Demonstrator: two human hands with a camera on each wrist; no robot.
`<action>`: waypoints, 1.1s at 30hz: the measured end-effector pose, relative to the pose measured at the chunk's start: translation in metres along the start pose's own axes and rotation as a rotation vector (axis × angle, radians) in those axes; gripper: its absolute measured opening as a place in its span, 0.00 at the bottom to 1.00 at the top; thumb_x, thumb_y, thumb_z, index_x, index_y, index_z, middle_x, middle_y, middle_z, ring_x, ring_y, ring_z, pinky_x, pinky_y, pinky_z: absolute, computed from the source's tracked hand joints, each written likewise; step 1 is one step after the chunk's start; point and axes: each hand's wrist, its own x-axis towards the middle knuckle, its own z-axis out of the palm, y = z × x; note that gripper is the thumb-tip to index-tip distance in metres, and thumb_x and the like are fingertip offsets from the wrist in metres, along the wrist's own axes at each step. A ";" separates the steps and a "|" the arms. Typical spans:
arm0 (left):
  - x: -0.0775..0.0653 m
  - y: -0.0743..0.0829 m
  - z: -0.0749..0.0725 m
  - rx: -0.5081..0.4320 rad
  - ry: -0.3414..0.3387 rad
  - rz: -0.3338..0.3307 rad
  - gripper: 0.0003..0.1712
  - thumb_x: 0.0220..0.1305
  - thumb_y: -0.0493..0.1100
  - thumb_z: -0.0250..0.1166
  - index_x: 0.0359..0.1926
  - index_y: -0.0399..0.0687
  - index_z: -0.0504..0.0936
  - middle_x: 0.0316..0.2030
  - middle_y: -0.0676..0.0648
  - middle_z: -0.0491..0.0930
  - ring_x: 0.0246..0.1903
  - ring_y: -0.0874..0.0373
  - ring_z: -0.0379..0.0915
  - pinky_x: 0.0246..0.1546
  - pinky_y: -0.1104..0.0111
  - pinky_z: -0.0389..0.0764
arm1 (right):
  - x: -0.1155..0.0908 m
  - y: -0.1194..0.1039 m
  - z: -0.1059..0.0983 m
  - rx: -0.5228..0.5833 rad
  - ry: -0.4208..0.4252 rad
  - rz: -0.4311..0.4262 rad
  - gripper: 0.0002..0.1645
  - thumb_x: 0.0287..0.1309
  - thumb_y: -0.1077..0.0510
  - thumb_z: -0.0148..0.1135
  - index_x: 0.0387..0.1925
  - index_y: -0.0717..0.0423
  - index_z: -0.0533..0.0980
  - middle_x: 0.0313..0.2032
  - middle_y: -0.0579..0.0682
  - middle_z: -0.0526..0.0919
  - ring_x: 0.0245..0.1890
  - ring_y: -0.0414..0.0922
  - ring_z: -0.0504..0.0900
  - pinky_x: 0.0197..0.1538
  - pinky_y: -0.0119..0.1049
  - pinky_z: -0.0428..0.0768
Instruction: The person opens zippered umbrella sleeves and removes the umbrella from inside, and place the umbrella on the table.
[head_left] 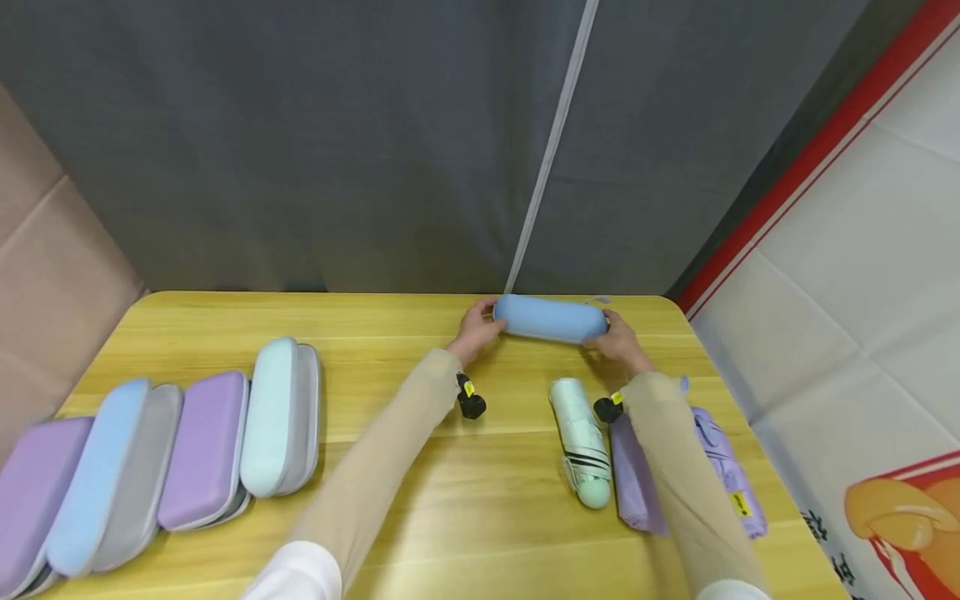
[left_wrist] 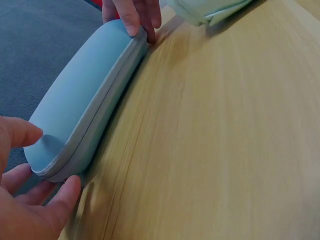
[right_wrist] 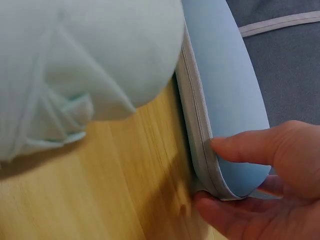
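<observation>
A light blue zip case with a grey zipper band lies lengthwise at the table's back edge, in front of the dark curtain. My left hand holds its left end; in the left wrist view the thumb touches the top and the fingers are at the lower rim. At the other end, my right hand grips the case, its thumb on the blue shell by the zipper and the other fingers underneath. Nearest to the right hand is a mint folded umbrella.
Beside the mint umbrella lie a purple folded umbrella, partly under my right forearm, and another purple one near the right edge. Several zip cases in purple, blue and mint lie in a row at the left. A curtain hangs behind the table.
</observation>
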 end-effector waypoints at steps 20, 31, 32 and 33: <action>-0.042 -0.004 -0.054 0.046 0.063 -0.104 0.33 0.54 0.34 0.65 0.63 0.39 0.68 0.54 0.37 0.70 0.54 0.46 0.66 0.49 0.62 0.75 | -0.005 -0.023 0.022 -0.009 -0.113 -0.142 0.45 0.49 0.60 0.68 0.63 0.71 0.57 0.54 0.73 0.70 0.53 0.63 0.71 0.55 0.51 0.72; -0.081 -0.010 -0.086 0.021 0.131 -0.200 0.34 0.52 0.31 0.63 0.62 0.36 0.67 0.53 0.35 0.68 0.49 0.46 0.67 0.46 0.62 0.75 | -0.018 -0.051 0.047 -0.114 -0.195 -0.238 0.43 0.46 0.57 0.71 0.60 0.71 0.61 0.47 0.69 0.76 0.47 0.58 0.76 0.51 0.48 0.74; -0.085 -0.010 -0.089 0.023 0.133 -0.207 0.34 0.52 0.31 0.63 0.62 0.36 0.67 0.53 0.35 0.68 0.49 0.46 0.67 0.46 0.62 0.75 | -0.020 -0.053 0.049 -0.119 -0.206 -0.244 0.44 0.46 0.57 0.71 0.60 0.71 0.61 0.47 0.68 0.76 0.46 0.58 0.76 0.51 0.48 0.75; -0.089 -0.009 -0.091 0.032 0.132 -0.209 0.34 0.52 0.31 0.63 0.62 0.35 0.66 0.53 0.35 0.68 0.50 0.45 0.67 0.46 0.62 0.75 | -0.022 -0.055 0.050 -0.123 -0.212 -0.245 0.44 0.46 0.57 0.71 0.60 0.71 0.61 0.47 0.68 0.76 0.46 0.57 0.77 0.50 0.47 0.75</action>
